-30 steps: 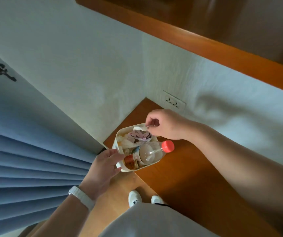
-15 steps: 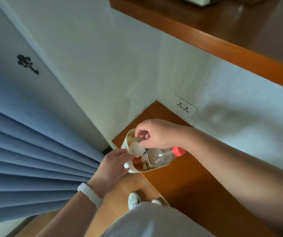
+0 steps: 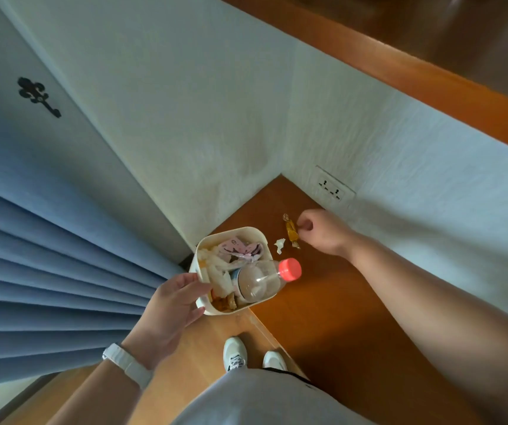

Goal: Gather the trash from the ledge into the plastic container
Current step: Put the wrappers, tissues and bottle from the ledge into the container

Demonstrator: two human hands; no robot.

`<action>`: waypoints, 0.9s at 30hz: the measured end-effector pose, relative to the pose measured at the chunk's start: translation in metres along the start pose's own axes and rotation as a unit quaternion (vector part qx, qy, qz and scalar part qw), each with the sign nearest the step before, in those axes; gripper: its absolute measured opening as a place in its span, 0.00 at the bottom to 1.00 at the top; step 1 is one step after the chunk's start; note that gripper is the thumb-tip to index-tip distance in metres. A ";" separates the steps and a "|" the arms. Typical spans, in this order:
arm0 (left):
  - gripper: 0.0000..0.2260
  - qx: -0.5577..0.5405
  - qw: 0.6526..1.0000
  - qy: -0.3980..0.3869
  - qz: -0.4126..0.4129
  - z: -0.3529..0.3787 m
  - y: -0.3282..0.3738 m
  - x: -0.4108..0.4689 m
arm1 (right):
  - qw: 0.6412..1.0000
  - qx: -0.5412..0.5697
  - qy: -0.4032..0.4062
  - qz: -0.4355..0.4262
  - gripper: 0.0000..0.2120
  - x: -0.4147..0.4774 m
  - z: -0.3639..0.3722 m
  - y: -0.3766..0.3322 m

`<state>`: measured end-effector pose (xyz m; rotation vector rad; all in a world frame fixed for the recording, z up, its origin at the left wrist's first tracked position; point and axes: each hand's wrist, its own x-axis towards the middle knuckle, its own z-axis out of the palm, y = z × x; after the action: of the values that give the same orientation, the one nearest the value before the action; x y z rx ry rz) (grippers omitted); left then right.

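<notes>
Ledge (image 3: 323, 317) of orange-brown wood fills the corner below two white textured walls, and everything else is placed against it. Blue pleated curtain (image 3: 47, 271) hangs off its left end, with a dark ornamental hook (image 3: 38, 95) on the pale surface above the folds. A white wall socket (image 3: 334, 188) sits in the wall just above the ledge's far edge. Below the ledge's near edge, two white shoes (image 3: 248, 357) stand on the lighter wooden floor.

The plastic container (image 3: 212, 309), cream-coloured with rounded corners, is held at the ledge's left end, over its near corner. It is heaped with rubbish: pink-and-white wrappers, crumpled white paper, something orange-brown at the bottom. A clear plastic bottle (image 3: 261, 280) with a red cap (image 3: 289, 269) lies across it, the cap poking out over the rim toward the ledge's middle.

The left hand (image 3: 169, 314), a white band on its wrist, grips the container's near-left rim, thumb over the edge and fingers curled under the wall. The right hand (image 3: 320, 230) reaches to the back of the ledge, just below the socket; its fingers are curled in loosely, fingertips touching or almost touching the yellow candy wrapper (image 3: 291, 230), though I cannot tell whether it has actually pinched it. That wrapper lies on the ledge beyond the container. A small scrap of white paper (image 3: 279, 244) lies on the ledge between wrapper and container.
</notes>
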<state>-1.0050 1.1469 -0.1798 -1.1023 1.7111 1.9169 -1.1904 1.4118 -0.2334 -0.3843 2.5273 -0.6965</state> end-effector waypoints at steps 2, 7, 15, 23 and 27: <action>0.08 -0.001 1.000 0.011 0.001 -0.004 -0.001 -0.001 | 1.000 -0.012 -0.008 -0.007 0.13 0.003 0.015 0.013; 0.08 -0.007 1.000 0.024 -0.001 -0.013 -0.005 0.000 | 0.999 -0.013 0.004 0.039 0.15 0.018 0.054 0.034; 0.06 -0.029 0.998 0.046 0.011 -0.011 0.000 -0.006 | 0.993 -0.025 0.051 0.102 0.18 0.055 0.082 0.044; 0.06 -0.029 0.998 0.061 0.003 -0.005 0.002 -0.003 | 0.994 -0.031 0.042 0.098 0.07 0.068 0.085 0.046; 0.05 -0.024 0.998 0.054 0.009 -0.001 0.007 -0.001 | 0.994 -0.003 0.039 0.101 0.05 0.057 0.084 0.048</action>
<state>-1.0086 1.1447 -0.1744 -1.2328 1.7435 1.9524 -1.2014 1.3959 -0.3437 -0.1036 2.5951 -0.6368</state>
